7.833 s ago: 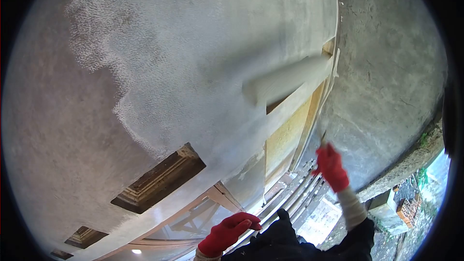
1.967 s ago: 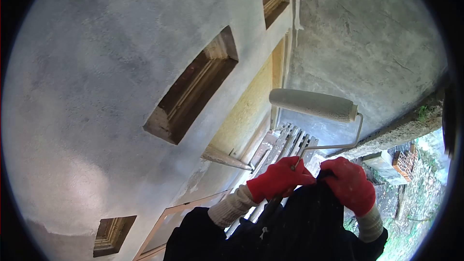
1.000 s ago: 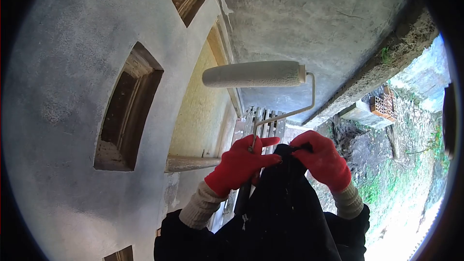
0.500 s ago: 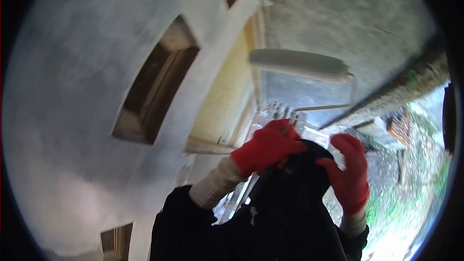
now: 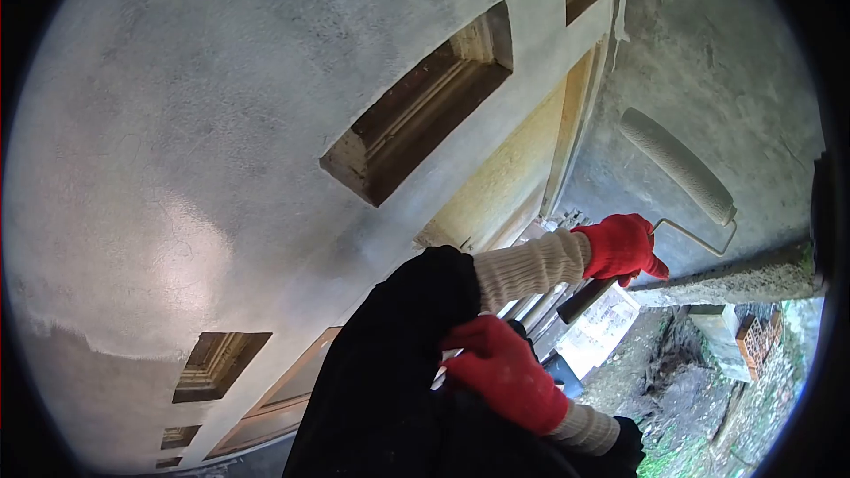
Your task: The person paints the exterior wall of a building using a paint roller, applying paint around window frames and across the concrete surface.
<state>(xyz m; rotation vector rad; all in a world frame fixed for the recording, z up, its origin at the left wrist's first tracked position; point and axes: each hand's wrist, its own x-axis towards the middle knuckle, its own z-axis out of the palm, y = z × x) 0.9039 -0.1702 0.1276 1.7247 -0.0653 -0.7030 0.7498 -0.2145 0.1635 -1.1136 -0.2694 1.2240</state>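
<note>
Roller (image 5: 677, 165) up-right of left hand (image 5: 622, 246), clenched round its handle; right hand (image 5: 505, 373) seemingly pinching dark sleeve (image 5: 416, 319), nearer.

The long-handled paint roller (image 5: 677, 165) has a pale grey-white fuzzy cylindrical sleeve, tilted so that its upper end points up-left and its lower end sits down-right, just in front of the rough grey wall. A thin bent metal wire frame (image 5: 708, 235) runs from the sleeve's lower end back to a dark handle (image 5: 584, 299) (mostly hidden inside a red-gloved grip), and the handle slants down to the left.
</note>
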